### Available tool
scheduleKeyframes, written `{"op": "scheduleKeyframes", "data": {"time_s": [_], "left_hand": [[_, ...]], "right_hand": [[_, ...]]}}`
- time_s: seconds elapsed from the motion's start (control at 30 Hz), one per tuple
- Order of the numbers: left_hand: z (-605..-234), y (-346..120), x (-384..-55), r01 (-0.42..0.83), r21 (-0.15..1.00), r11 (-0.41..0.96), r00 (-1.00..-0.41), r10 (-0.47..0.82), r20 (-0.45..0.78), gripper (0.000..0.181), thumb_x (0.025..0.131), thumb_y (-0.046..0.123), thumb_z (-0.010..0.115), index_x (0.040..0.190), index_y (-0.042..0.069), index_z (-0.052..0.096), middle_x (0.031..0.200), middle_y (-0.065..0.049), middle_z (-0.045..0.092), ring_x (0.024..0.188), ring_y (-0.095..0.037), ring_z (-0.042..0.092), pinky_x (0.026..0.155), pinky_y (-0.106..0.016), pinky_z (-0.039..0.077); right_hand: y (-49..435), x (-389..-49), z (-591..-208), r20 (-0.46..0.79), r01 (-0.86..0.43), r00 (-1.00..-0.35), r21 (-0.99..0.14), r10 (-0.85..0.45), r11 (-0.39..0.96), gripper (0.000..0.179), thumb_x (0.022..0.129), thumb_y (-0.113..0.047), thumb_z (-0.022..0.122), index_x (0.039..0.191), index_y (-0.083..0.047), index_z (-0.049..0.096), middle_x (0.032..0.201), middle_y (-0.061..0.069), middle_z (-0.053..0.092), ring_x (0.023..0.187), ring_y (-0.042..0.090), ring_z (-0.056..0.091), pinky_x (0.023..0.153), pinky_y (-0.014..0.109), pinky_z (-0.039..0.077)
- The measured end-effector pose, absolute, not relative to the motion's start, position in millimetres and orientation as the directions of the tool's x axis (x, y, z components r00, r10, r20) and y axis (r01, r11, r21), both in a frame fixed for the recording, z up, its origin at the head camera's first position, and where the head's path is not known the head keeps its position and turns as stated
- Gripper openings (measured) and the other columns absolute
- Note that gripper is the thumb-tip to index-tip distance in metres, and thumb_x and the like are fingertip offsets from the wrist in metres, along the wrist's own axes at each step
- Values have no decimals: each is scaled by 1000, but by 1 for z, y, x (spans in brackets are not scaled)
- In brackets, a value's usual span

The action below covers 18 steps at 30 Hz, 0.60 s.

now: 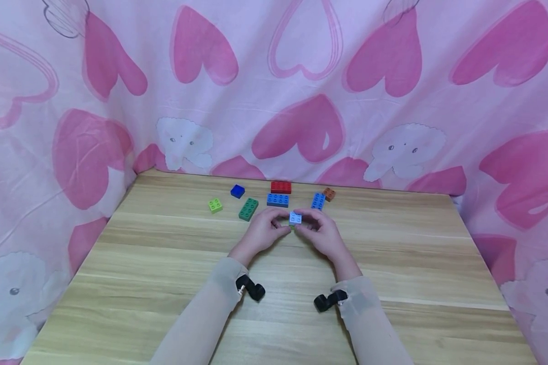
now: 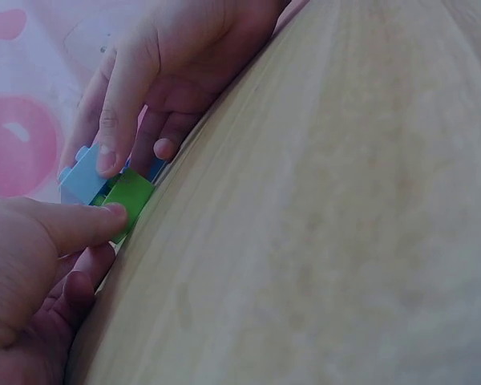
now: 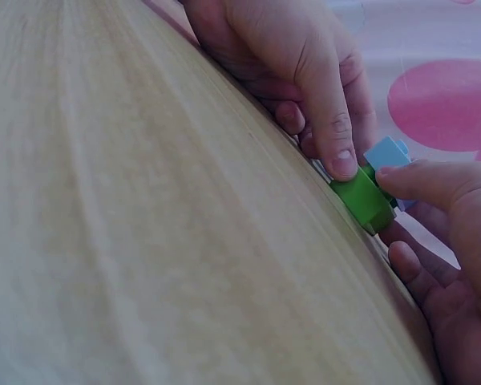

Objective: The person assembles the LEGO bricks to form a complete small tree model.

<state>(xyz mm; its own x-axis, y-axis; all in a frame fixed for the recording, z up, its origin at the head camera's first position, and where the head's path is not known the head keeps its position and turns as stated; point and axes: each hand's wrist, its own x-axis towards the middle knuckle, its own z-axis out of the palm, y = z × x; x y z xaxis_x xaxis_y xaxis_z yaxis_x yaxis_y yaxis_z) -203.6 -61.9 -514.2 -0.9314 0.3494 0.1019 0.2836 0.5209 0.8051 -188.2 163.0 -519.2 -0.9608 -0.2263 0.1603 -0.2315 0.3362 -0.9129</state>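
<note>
Both hands meet near the table's far side over two building bricks. My left hand [image 1: 262, 234] pinches a bright green brick [image 2: 132, 200], its thumb flat against the near side. From the other side my right hand [image 1: 323, 234] holds a light blue brick [image 1: 295, 218] between thumb and fingers. The light blue brick sits above the green brick [image 3: 361, 199], set slightly off from it, with a dark gap between them in the left wrist view. The green one is close to the tabletop. In the head view, the light blue brick hides most of the green one.
Beyond the hands lie a lime brick [image 1: 215, 205], a small blue brick [image 1: 237, 191], a dark green brick [image 1: 248, 209], a red brick [image 1: 280, 187], a blue brick [image 1: 277, 199], another blue brick [image 1: 318, 201] and a brown brick [image 1: 329, 194]. A pink heart-patterned curtain [image 1: 297, 129] surrounds the wooden table [image 1: 406, 263].
</note>
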Motion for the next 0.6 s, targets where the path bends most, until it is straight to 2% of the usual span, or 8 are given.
{"op": "scheduleKeyframes", "data": {"time_s": [0.13,0.33,0.6], "left_hand": [[-514,-61,-204,280,803,526,-932,349,96,38,99,17,84,136,12,74,131,-5,72,93,-11,68,84,-29,59],[-514,-61,-205,282,803,524,-931,350,98,39,99,18,84,137,12,73,131,-4,71,93,-11,68,83,-30,59],[-516,-61,-203,269,801,534,-934,347,82,40,100,18,83,138,12,73,130,-4,71,94,-11,67,85,-32,59]], "right_hand": [[164,-190,-520,175,-245,-957,-914,-233,323,41,101,-17,82,140,-15,73,137,8,71,118,27,67,88,27,56],[164,-191,-521,165,-235,-960,-915,-228,328,38,103,-27,80,139,-18,74,135,4,72,117,24,66,92,30,57],[164,-190,-520,155,-226,-963,-908,-219,353,34,103,-25,81,136,-18,76,132,5,74,115,26,68,92,34,57]]}}
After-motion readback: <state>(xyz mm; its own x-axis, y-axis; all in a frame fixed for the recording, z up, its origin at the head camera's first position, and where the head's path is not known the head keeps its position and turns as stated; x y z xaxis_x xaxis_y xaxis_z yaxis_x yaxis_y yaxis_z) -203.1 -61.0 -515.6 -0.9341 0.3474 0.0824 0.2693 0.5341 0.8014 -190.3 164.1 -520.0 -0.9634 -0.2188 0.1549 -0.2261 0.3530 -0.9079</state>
